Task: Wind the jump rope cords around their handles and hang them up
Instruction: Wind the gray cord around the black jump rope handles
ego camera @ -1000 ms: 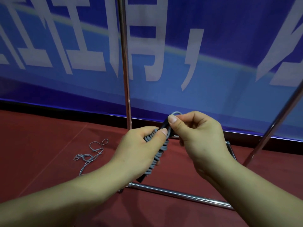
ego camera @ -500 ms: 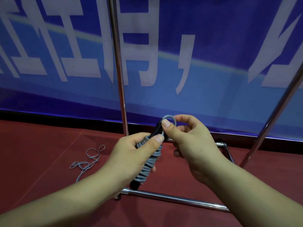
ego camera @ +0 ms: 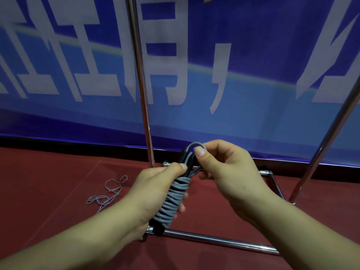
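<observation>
My left hand (ego camera: 153, 191) grips a pair of black jump rope handles with grey cord wound tightly around them (ego camera: 172, 199), held tilted with the top end away from me. At that top end my right hand (ego camera: 224, 172) pinches a small grey cord loop (ego camera: 194, 146) between thumb and forefinger. The handles' black lower tip (ego camera: 158, 228) sticks out below my left palm. A second grey jump rope cord (ego camera: 109, 193) lies loose and tangled on the red floor to the left.
A chrome hanging rack stands right in front: one upright pole (ego camera: 141, 90), a slanted pole at right (ego camera: 327, 137), and a base bar (ego camera: 224, 241) on the red floor (ego camera: 48, 182). A blue banner with white characters (ego camera: 243, 65) covers the wall behind.
The wound bundle has risen and tilted more upright. My right hand has drawn a cord loop out at the top of the handles; my left thumb has slid back off the top.
</observation>
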A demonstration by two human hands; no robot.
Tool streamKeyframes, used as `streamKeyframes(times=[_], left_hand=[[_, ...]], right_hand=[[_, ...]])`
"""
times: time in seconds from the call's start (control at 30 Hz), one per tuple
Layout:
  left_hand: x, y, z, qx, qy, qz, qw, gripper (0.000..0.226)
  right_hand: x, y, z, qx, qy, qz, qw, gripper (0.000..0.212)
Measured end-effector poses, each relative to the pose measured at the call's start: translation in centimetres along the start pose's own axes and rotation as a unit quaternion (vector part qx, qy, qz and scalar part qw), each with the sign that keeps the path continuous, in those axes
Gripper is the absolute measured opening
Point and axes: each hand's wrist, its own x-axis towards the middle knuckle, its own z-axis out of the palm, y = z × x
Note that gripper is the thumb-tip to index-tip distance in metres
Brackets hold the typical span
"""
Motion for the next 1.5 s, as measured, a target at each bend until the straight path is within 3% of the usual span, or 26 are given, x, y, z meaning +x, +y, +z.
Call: streamKeyframes(times=[0.17,0.3,0.4,0.6,0.73,0.83,0.93,1.07,1.27,1.5], left_hand=[[0.0,0.5,-0.2,-0.013,0.0,-0.018,1.0,0.04],[0.3,0.7,-0.3,-0.022,-0.012,-0.025,0.999,0.039],[0.2,0.7,-0.5,-0.023,-0.038,-0.028,0.999,0.057],[-0.3,0.4,-0.8,-0.053,-0.11,-0.034,0.992,0.044],[-0.2,0.3,-0.8,-0.068,-0.108,-0.043,0.991,0.045],[-0.2,0.4,-0.6,-0.079,-0.112,-0.057,0.989,0.043],[-0.3,0.5,-0.5,-0.086,-0.118,-0.063,0.987,0.045],[-0.3,0.5,-0.5,-0.079,-0.124,-0.063,0.987,0.052],[-0.4,0.4,-0.7,-0.056,-0.109,-0.04,0.992,0.052],[-0.4,0.3,-0.7,-0.033,-0.095,-0.016,0.995,0.047]], right_hand=[[0.4,-0.6,0.1,0.16,-0.038,0.144,0.976,0.039],[0.3,-0.6,0.0,0.229,-0.088,0.219,0.944,0.04],[0.4,-0.6,-0.3,0.238,-0.11,0.229,0.938,0.036],[0.4,-0.7,-0.9,0.233,-0.176,0.24,0.926,0.034],[0.6,-0.5,-0.7,0.225,-0.159,0.24,0.931,0.025],[0.6,-0.6,-0.5,0.283,-0.145,0.248,0.915,0.019],[0.3,-0.8,-0.6,0.318,-0.171,0.241,0.901,0.023],[0.2,-1.1,-0.6,0.29,-0.194,0.208,0.914,0.014],[0.9,-0.1,-1.5,0.256,-0.187,0.182,0.931,0.022],[0.8,-1.2,-2.4,0.3,-0.123,0.237,0.916,0.006]])
